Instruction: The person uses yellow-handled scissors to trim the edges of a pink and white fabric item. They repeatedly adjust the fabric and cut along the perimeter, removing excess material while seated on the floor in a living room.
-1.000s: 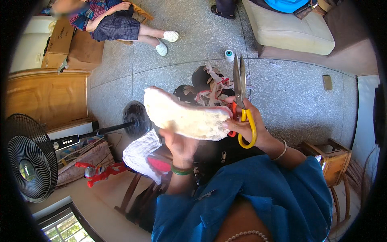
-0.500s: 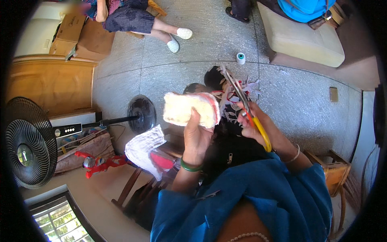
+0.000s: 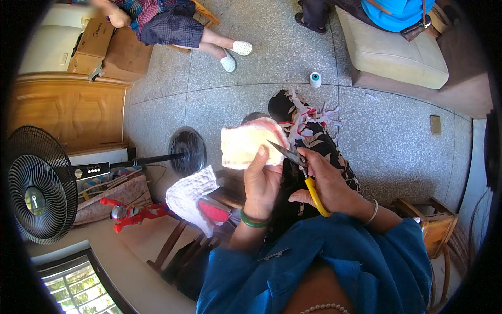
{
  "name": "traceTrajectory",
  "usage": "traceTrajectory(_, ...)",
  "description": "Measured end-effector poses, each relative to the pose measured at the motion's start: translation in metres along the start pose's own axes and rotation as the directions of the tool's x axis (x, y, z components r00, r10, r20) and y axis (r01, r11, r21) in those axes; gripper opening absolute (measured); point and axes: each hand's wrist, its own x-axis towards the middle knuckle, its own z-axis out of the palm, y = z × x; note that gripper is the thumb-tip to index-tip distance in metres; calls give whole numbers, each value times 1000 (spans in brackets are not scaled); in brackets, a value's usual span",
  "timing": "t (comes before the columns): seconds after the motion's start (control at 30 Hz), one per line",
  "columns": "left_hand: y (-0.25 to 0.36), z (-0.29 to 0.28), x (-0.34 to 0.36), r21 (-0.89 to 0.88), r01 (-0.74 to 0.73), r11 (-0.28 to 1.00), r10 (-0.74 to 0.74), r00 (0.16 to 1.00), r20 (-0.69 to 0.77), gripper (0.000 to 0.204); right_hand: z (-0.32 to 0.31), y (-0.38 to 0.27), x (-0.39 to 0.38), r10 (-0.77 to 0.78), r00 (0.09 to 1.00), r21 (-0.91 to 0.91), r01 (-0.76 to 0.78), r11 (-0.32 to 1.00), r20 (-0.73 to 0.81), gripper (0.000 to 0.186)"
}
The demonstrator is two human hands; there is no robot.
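My left hand (image 3: 262, 183) grips a thick, pale yellow fabric pad (image 3: 244, 145) with a frayed white and red edge, thumb on top and fingers hidden below. My right hand (image 3: 329, 180) is closed round a pair of scissors (image 3: 312, 194) with yellow handles and dark blades. The blade tips point up and left, lying over the right part of the pad; whether they touch it cannot be told. White and red fabric scraps (image 3: 308, 118) lie on my dark flowered trousers (image 3: 334, 152), beyond the scissors.
A white quilted piece with red (image 3: 193, 198) lies on a wooden chair at left, near a red toy figure (image 3: 133, 213). A black fan (image 3: 39, 188) stands far left. A thread spool (image 3: 315, 79) is on the floor. Two people sit beyond; a wooden stool (image 3: 436, 225) is at right.
The scissors have come down and left from beside the pad, and their blades now overlap it. The pad has shifted slightly right with my left hand.
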Motion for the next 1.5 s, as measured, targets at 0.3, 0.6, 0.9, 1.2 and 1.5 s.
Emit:
traceTrajectory(0.3,-3,5,-6,5,-11,1000,11,1000,-13,52,2,-7,5,-62,994,-71,56,996,-85,84)
traceTrajectory(0.6,-3,4,-5,35,-36,999,37,999,-34,52,5,-5,2,-14,994,-113,1,994,-108,78)
traceTrajectory(0.9,0,-1,-6,58,-31,998,31,999,-11,55,4,3,-3,-52,992,-93,41,995,-117,69)
traceTrajectory(1.2,5,-6,-8,189,-34,981,30,999,20,55,-17,-8,-9,27,999,-54,-25,998,40,78)
traceTrajectory(1.5,3,3,-18,288,-48,956,-2,985,170,53,-20,-9,-3,-72,997,-73,72,995,8,89)
